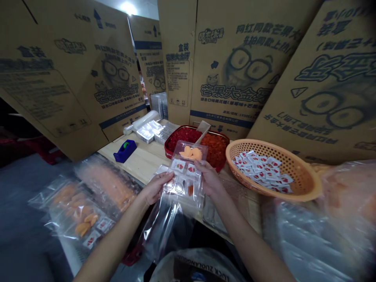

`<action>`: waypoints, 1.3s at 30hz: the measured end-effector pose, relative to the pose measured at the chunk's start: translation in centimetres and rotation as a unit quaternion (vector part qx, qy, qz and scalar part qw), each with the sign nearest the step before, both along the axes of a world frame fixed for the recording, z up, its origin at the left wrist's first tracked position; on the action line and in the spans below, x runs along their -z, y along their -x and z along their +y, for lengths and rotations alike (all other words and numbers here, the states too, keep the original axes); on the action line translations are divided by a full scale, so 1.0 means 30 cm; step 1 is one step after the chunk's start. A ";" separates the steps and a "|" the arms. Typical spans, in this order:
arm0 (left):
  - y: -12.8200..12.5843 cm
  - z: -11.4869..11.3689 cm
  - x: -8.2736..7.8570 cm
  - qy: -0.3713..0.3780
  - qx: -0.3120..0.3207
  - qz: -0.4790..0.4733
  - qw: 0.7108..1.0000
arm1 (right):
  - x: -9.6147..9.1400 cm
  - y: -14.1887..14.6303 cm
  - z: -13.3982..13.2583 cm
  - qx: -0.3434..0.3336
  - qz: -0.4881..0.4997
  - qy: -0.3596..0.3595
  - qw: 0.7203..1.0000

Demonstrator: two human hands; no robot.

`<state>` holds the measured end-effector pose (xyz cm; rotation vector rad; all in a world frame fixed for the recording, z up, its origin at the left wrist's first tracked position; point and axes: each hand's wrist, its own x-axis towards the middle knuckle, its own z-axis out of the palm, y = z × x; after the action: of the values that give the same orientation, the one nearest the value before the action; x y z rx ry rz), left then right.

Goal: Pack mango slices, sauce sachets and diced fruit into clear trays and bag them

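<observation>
In the middle, the left hand (155, 188) and right hand (209, 180) hold tight to a clear plastic tray (185, 172), just above a clear bag (166, 229).

Food-packing workroom, printed cardboard cartons (243, 66) around a bench

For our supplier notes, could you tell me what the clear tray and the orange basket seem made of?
The clear tray looks like thin, glossy moulded plastic, with pressed compartments. The orange basket seems plastic too, given its sheen and regular holes.
</observation>
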<state>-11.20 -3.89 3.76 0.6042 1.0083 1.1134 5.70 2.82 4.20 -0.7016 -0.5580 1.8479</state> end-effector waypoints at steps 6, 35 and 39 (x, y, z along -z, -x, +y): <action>0.031 0.013 0.008 -0.025 -0.022 -0.036 0.999 | 0.013 0.000 -0.034 -0.079 -0.033 -0.028 0.996; 0.036 -0.380 -0.104 -0.126 -0.179 0.069 0.973 | -0.151 0.113 -0.262 -0.191 -0.372 -0.648 0.637; 0.141 -0.563 -0.190 -0.136 -0.273 0.148 0.941 | -0.201 0.151 -0.331 -0.101 -0.334 -0.700 0.623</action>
<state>-15.44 -20.77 9.47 0.7514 1.3408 1.7085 1.18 -7.12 10.24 -0.1372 -2.2719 0.6956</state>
